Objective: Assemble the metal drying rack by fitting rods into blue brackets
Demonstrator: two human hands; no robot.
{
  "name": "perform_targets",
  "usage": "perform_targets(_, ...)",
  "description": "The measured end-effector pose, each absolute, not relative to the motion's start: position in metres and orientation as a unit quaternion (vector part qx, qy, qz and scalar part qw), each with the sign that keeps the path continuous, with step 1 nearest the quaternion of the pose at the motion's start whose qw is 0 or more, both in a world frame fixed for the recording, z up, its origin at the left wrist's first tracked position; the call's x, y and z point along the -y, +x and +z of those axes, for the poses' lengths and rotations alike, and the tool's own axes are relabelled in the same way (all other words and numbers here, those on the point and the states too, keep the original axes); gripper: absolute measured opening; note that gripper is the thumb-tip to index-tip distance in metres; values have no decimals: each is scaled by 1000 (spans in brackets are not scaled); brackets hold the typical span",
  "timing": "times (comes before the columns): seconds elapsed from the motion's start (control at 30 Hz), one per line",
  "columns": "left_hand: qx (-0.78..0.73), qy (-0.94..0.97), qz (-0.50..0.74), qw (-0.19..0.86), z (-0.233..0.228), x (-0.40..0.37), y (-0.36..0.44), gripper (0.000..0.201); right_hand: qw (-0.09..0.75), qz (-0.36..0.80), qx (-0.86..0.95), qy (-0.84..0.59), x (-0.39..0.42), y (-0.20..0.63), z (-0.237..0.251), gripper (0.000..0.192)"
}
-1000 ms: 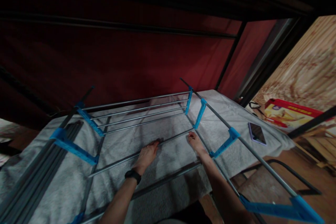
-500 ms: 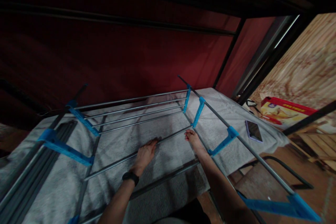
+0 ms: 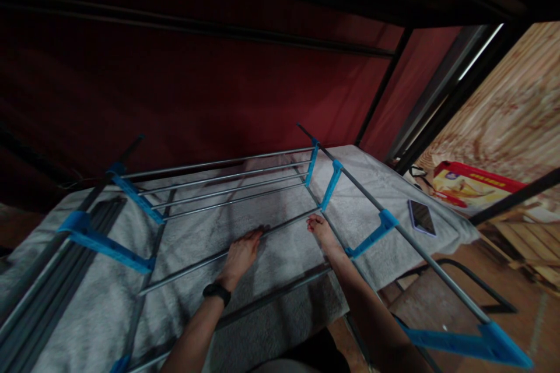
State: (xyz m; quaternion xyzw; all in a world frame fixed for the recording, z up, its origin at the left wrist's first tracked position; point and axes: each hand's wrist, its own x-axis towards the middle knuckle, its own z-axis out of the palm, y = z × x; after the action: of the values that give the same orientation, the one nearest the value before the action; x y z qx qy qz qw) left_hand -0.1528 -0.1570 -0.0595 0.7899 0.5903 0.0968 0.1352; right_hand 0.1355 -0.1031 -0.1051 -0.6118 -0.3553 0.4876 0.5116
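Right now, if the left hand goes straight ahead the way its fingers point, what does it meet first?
The left hand already has its fingertips at the loose metal rod. Beyond that, probably the four grey rails between the blue brackets, though depth over the grey blanket is unclear.

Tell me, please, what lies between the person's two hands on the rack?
In the head view, one grey metal rod spans from the left hand to the right hand, with grey towel beneath.

Single head-worn view, looking forward and steeply down over the drying rack (image 3: 227, 186) from its near side. Close range: the rack's rails fill centre frame, forearms entering from the bottom edge. Beyond the rack, a red wall (image 3: 196, 99); right of it, floor. No second view.
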Motion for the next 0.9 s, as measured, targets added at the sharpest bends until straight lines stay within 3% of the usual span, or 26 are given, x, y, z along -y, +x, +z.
perform_targets(0.9, -577, 807, 97, 78, -63, 159, -152, 51, 488, 431, 452, -610, 109, 150, -123, 40)
